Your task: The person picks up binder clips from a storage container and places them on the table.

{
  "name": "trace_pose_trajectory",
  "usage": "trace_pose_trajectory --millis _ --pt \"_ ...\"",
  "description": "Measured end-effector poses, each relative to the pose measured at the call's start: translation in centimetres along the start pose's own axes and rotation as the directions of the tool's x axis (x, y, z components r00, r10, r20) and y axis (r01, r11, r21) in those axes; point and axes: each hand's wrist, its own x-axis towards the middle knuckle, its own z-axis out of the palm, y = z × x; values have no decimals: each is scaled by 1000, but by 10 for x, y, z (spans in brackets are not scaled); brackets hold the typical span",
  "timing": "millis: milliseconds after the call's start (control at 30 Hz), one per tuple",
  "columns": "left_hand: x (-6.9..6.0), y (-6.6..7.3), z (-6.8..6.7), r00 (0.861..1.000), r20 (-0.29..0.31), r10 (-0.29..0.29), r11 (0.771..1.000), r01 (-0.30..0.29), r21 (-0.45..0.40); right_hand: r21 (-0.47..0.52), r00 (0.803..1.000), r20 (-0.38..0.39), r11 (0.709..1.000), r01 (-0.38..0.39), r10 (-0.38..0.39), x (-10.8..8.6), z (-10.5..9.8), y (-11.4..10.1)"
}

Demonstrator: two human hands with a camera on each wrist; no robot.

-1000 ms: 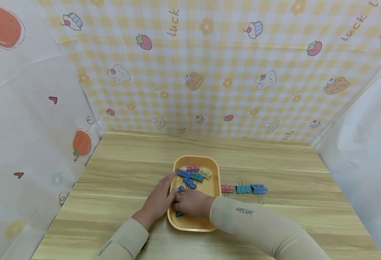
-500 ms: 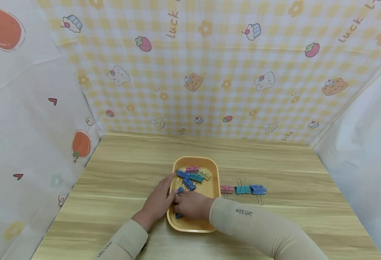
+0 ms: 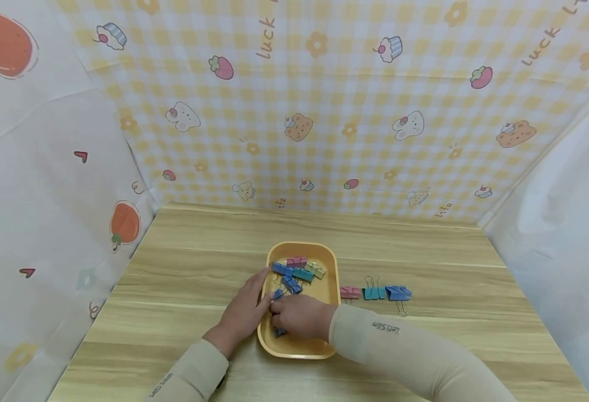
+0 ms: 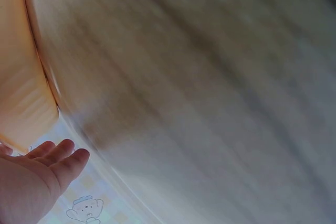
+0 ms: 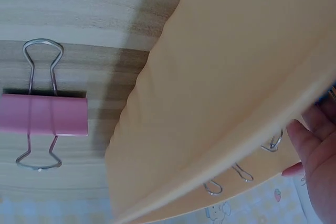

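In the head view, my left hand (image 3: 244,307) rests along the left wall of an orange-yellow tray (image 3: 338,279), its thumb at the rim beside a blue binder clip (image 3: 278,294). The left wrist view shows that hand's fingers (image 4: 65,163) nearly straight. My right hand (image 3: 301,316) reaches inside the tray with bent fingers around a dark blue clip (image 3: 279,331), mostly hidden under them. Farther up in the tray lie a pink clip (image 3: 296,262), a yellow clip (image 3: 316,270), a teal clip (image 3: 303,274) and more blue ones (image 3: 282,269).
Right of the tray, a pink clip (image 3: 350,292), a teal clip (image 3: 374,293) and a blue clip (image 3: 398,293) lie in a row on the wooden table (image 3: 199,234). A checked cloth (image 3: 344,156) hangs behind, with white cloth at both sides.
My right hand and sleeve have shifted slightly to the right, and the dark blue clip under its fingers has moved a little the same way. My left hand stays at the rim.
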Motion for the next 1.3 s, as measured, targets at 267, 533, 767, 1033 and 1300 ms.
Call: trace_pose_trajectory --millis 267,533,767,1033,1300 --pt "-1 1 -1 1000 -4 9 1000 -9 -4 19 1000 -30 1000 -6 7 -8 -7 1" --pt "0 0 0 1000 -5 25 1000 -25 8 47 998 -31 998 -50 51 -17 -16 6" --pt "0 0 0 1000 -6 24 1000 -23 14 82 992 -79 993 -89 95 -27 -18 14" --pt "0 0 0 1000 -3 0 1000 0 9 186 972 -151 971 -153 182 -38 -26 26" --pt "0 1 0 1000 0 -2 1000 2 12 195 939 -241 960 -202 247 -51 -31 36"
